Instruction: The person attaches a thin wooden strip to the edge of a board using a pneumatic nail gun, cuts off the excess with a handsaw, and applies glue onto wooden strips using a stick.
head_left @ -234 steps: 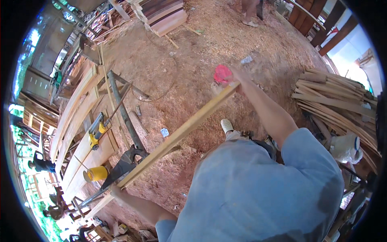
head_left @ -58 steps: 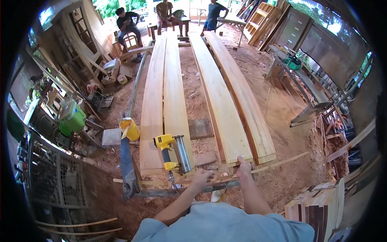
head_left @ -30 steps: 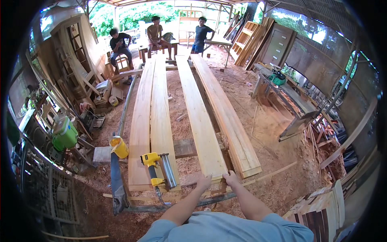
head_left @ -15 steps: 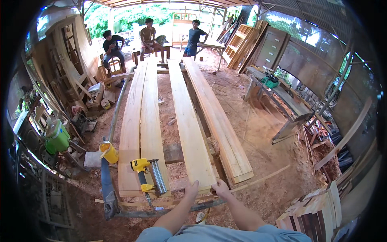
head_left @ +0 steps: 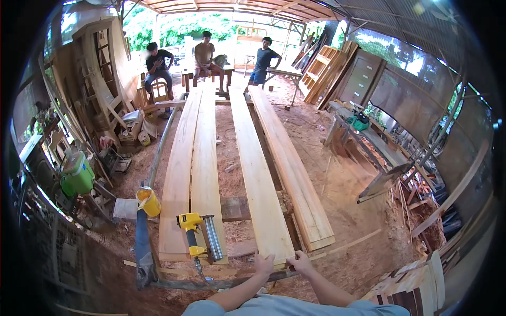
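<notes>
Four long pale wooden boards run away from me; the third from the left, a board [head_left: 261, 184], has its near end in my hands. My left hand [head_left: 264, 264] pinches that end at its left corner, thumb on top. My right hand [head_left: 300, 264] grips the right corner, fingers curled at the edge. To the right lies another long board [head_left: 295, 179], apart from the held one by a narrow gap. On the two left boards [head_left: 176, 210] rests a yellow and black nail gun [head_left: 194, 237] with a silver magazine and a hose.
A yellow bucket [head_left: 149, 203] stands left of the boards on a support. At right is a wooden workbench [head_left: 374, 145] with a green power tool [head_left: 359, 121]. Offcuts [head_left: 416, 287] are piled lower right. Three people are at the far end; sawdust covers the floor.
The held board's near end has shifted slightly toward me and to the right, both hands still on it. The whole view has also tilted a little. The nail gun stays on the left boards.
</notes>
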`<action>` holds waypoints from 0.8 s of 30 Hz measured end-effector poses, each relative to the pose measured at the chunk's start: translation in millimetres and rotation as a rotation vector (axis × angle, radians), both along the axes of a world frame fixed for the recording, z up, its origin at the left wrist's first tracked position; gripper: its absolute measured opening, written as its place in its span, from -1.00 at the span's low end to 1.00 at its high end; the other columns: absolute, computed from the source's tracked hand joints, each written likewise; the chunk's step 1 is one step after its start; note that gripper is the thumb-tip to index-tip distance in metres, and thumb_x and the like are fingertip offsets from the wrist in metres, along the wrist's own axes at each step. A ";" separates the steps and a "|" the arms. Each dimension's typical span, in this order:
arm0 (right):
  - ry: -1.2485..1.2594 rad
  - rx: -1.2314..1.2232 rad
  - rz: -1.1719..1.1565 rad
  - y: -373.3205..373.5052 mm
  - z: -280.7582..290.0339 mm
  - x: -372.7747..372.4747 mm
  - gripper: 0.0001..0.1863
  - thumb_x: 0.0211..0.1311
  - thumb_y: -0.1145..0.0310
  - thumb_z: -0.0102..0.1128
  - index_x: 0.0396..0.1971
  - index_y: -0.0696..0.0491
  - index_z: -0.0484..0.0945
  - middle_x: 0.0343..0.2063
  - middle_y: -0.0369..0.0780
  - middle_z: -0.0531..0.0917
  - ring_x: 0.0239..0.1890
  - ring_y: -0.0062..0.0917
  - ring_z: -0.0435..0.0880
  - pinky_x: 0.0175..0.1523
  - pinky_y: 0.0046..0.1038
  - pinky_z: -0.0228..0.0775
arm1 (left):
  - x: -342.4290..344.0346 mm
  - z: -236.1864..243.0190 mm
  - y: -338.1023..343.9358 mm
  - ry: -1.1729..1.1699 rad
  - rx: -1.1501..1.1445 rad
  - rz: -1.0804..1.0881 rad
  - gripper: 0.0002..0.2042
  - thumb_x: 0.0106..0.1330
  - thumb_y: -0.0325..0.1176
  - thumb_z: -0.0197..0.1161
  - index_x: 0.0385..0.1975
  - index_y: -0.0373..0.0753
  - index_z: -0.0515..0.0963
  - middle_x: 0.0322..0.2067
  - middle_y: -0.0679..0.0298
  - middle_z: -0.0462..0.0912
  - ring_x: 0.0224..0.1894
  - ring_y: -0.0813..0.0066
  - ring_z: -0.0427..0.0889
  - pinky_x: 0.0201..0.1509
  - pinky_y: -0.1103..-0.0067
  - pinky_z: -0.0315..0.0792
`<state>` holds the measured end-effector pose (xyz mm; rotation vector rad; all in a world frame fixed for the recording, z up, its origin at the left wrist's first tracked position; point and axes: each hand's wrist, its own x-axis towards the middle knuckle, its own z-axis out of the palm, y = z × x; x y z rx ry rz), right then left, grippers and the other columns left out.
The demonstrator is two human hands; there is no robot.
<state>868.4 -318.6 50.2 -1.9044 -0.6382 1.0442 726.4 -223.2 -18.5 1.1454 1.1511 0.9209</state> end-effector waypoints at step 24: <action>-0.765 -0.231 0.401 31.4 7.4 21.5 -0.03 -0.32 0.23 0.58 0.21 -0.04 0.24 0.14 0.07 0.34 0.19 0.04 0.40 0.28 -0.11 0.35 | -45.7 68.2 26.2 0.606 0.543 -0.691 -0.47 0.01 -0.10 0.48 -0.09 -0.35 0.60 0.10 -0.27 0.37 0.00 -0.20 0.58 0.09 0.20 0.52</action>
